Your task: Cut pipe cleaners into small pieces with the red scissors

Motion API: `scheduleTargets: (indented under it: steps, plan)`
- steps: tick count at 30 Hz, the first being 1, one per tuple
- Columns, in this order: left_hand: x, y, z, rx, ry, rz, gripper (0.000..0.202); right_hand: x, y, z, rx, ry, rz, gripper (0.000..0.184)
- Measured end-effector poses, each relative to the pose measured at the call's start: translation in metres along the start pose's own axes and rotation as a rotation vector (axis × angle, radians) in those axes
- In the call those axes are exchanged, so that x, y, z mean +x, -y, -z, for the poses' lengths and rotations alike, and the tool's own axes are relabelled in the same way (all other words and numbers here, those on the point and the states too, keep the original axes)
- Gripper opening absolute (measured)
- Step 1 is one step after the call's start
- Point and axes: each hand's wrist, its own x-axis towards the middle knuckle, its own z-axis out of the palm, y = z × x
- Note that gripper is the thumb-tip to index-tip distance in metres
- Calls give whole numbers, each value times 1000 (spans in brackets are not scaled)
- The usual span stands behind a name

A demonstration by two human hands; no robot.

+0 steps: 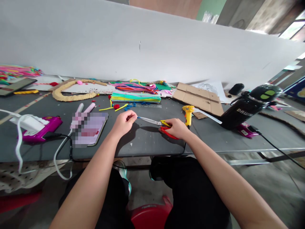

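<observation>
My right hand (176, 127) is wrapped round the red and yellow handles of a pair of scissors (152, 121), whose blades point left. The fingers of my left hand (125, 122) are pinched together near the blade tips. A short bit of blue pipe cleaner (138, 117) shows between those fingertips and the scissors; most of it is hidden. Just beyond, small blue pipe cleaner pieces (140, 104) lie beside a bundle of green and yellow pipe cleaners (135, 97). A yellow glue gun (188, 115) stands right of my right hand.
Left of my left hand lies a phone (91, 128), with a purple power socket (40, 128) farther left. A beige wrapped ring (62, 92) and flattened cardboard (199, 97) lie at the back. A black bottle (247, 108) leans at the right. A white partition (133, 41) closes the far side.
</observation>
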Motion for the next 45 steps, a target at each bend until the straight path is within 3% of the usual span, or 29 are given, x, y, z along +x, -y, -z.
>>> scheduleTargets:
  steps: [28, 45]
  plan:
    - [-1, -7, 2, 2, 20, 13, 19, 0, -1, 2, 8, 15, 22, 35]
    - [0, -4, 1, -60, -15, 48, 22, -1, -8, -1, 74, 3, 10, 46]
